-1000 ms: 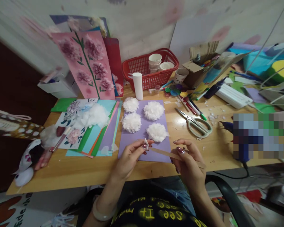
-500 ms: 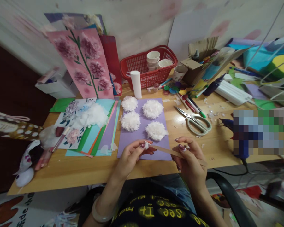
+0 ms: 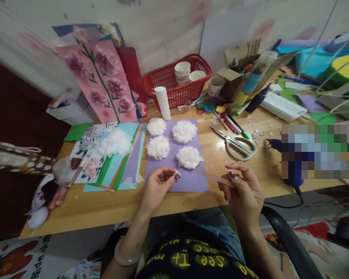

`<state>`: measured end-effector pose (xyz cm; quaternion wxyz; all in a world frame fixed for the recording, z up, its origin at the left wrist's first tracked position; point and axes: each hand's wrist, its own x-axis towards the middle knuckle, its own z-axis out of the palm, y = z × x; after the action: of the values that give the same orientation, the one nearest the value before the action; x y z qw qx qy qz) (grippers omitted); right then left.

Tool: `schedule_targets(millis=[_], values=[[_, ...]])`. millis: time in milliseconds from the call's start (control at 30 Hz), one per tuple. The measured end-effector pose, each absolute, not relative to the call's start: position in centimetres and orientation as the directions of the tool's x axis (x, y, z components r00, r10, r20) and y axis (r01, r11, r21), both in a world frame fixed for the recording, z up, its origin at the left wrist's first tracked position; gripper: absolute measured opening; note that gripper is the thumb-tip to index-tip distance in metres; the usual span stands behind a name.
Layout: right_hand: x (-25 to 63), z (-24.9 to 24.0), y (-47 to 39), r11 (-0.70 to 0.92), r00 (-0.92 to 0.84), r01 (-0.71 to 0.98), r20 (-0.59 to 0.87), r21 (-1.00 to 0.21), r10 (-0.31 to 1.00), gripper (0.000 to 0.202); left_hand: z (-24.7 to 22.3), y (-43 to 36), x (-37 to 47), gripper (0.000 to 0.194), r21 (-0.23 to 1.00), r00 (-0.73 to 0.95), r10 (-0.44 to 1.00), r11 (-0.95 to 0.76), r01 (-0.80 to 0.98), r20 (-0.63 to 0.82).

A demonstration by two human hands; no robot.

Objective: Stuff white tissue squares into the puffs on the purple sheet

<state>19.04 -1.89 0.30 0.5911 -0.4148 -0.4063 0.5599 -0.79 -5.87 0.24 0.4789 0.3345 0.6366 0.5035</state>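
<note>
My left hand (image 3: 159, 186) is closed in a pinch over the front of the purple sheet (image 3: 189, 184), with a small white paper piece (image 3: 177, 173) at its fingertips. To its right, my right hand (image 3: 242, 190) grips a flat, thin wooden stick (image 3: 218, 178) between thumb and fingers. The stick's far tip points left and lies apart from the left hand. Several fluffy white paper flowers sit on the purple sheet; the front right flower (image 3: 189, 157) is nearest to both hands.
Scissors (image 3: 241, 148) lie right of the sheet, with a blue glue gun (image 3: 292, 170) beyond. A white roll (image 3: 163, 104) stands before a red basket (image 3: 174, 95) of paper cups. Coloured paper (image 3: 133, 170) and white fluff (image 3: 116, 142) lie left.
My hands have drawn apart. The stick's tip has left the white piece at my left fingertips, and my right hand has moved right with the stick. The view has shifted slightly.
</note>
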Motion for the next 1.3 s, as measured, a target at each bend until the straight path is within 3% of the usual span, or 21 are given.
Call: schedule_targets(millis=[167, 367, 467, 867, 1067, 1300], values=[[18.9, -0.3, -1.5, 0.035, 0.090, -0.220, 0.016, -0.975, 0.996, 0.010, 0.2, -4.3, 0.1, 0.012, 0.951, -0.291, 0.928, 0.279, 0.133, -0.231], [18.4, -1.3, -1.5, 0.060, -0.011, -0.135, 0.062, -0.989, 0.998, 0.014, 0.0, -2.5, 1.2, 0.013, 0.873, -0.312, 0.945, 0.069, 0.483, 0.099], [18.1, -1.8, -1.3, 0.100, -0.057, -0.072, 0.104, -0.992, 0.993, 0.016, -0.4, -1.9, 1.3, 0.015, 0.829, -0.305, 0.938, 0.038, 0.558, 0.163], [16.9, -2.0, -0.4, 0.184, -0.127, 0.130, 0.167, -0.974, 0.978, 0.019, 0.1, -1.3, 1.5, 0.015, 0.779, -0.306, 0.944, 0.101, 0.618, 0.121], [16.4, -0.9, 0.0, 0.180, -0.154, 0.244, 0.145, -0.953, 0.977, 0.022, -0.8, -3.5, 0.8, 0.034, 0.789, -0.384, 0.912, 0.128, 0.601, 0.144], [14.8, 1.9, 1.4, 0.365, -0.312, 0.489, 0.232, -0.792, 0.921, 0.031, -2.1, -6.1, -0.8, 0.050, 0.767, -0.252, 0.968, 0.155, 0.622, 0.008]])
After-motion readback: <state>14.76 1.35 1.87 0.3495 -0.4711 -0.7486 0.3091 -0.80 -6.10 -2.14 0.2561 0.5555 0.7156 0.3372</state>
